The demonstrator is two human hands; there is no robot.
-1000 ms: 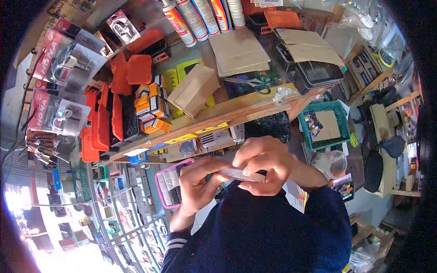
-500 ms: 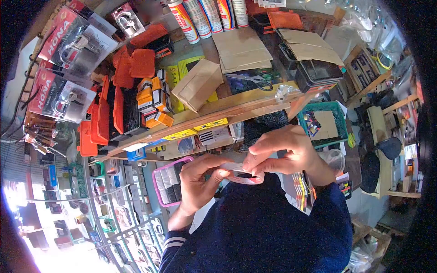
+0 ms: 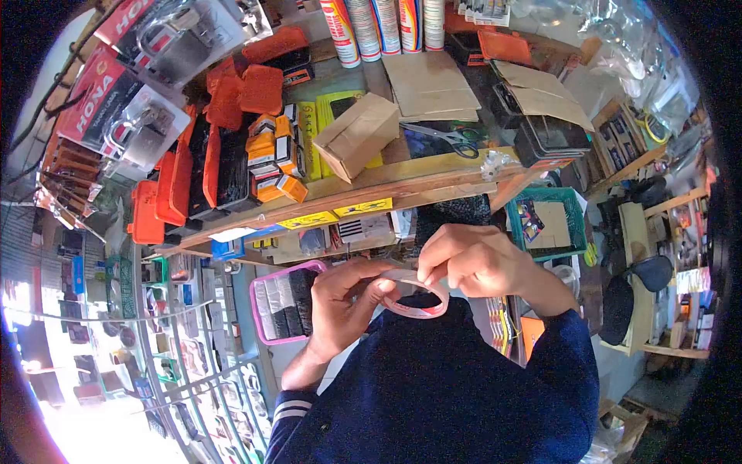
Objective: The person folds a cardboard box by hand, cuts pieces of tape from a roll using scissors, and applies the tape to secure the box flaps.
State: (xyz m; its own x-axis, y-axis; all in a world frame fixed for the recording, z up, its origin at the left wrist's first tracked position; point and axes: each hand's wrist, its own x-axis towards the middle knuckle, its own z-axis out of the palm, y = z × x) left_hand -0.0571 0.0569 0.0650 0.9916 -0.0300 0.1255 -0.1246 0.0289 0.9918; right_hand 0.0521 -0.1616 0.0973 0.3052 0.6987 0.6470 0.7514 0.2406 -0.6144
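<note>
A narrow roll of tape [image 3: 427, 312] with a pale ring and reddish print inside is held in front of my chest. My left hand [image 3: 342, 303] is closed on its left side, thumb below and fingers above. My right hand [image 3: 473, 263] is closed in a pinch at the roll's upper right edge; whether the tape's loose end lies between those fingertips cannot be made out. Beyond the hands, a small cardboard box [image 3: 357, 138] rests on the wooden bench, near a pair of scissors [image 3: 448, 137] and stacked cardboard sheets [image 3: 430, 87].
Orange-lidded cases [image 3: 179, 185] and small orange-and-white boxes [image 3: 276, 155] line the bench's left part. Spray cans [image 3: 386, 27] stand at the back. A pink basket [image 3: 290, 338] sits below on the left, a green basket [image 3: 576, 246] on the right. Packaged padlocks [image 3: 147, 127] hang at upper left.
The roll has tipped so that its round opening shows more. My right fingers have curled in and down closer to its edge. The view has shifted slightly, moving the bench things rightward.
</note>
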